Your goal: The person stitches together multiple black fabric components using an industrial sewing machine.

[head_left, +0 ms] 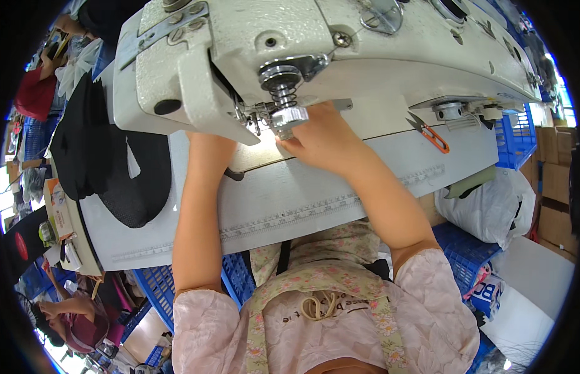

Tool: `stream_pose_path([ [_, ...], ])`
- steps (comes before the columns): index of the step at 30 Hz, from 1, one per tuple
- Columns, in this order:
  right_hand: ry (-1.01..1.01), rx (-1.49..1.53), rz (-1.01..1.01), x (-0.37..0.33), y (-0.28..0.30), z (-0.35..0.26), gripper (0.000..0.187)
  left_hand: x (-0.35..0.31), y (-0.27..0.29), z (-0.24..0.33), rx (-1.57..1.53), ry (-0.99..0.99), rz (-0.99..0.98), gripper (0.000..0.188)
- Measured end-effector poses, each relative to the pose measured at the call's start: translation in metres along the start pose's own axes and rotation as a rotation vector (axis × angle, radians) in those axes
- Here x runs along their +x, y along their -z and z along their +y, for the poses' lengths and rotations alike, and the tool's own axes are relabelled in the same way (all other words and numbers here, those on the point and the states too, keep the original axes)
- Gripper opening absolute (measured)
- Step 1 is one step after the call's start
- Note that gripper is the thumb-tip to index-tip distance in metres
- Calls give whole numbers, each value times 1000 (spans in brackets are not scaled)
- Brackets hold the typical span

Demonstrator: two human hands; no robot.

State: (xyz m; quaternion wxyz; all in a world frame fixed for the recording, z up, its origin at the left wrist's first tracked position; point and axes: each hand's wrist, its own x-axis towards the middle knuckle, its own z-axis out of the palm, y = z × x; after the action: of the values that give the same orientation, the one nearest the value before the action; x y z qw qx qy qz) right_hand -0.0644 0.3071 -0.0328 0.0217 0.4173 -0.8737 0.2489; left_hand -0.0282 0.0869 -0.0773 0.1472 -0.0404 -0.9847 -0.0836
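A white sewing machine [240, 81] fills the top of the view, with a lit spot at its needle area. My left hand [212, 144] is under the left end of the machine's head, which hides its fingers. To the right of the needle area is my right hand [321, 138], its thumb bent inward and its other fingers mostly covered by the silver tension knob [290, 117]. What either hand touches is hidden. A small dark curved edge [234, 175] shows beside my left wrist. Black fabric pieces [137, 177] lie stacked on the table to the left.
Orange-handled thread snips [434, 136] lie right of my right hand. A printed ruler [290, 217] runs along the table's front. Blue baskets [461, 252] and a white plastic bag [489, 209] stand at the right. Other people [78, 315] sit at the far left.
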Motion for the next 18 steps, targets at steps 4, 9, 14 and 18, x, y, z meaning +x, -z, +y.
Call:
stream_pose_path([
  [4,7,-5,34,-1,-1,-2,22,1,5,7,-83,-18,184,25],
  [9,-67,4,-9,-3,1,-7,15,2,10,10,-156,-12,178,15],
  [14,-108,-3,-27,0,12,-16,12,1,9,8,-275,96,158,18],
  [18,-136,-29,-59,2,13,-14,13,6,5,8,-295,90,166,18],
])
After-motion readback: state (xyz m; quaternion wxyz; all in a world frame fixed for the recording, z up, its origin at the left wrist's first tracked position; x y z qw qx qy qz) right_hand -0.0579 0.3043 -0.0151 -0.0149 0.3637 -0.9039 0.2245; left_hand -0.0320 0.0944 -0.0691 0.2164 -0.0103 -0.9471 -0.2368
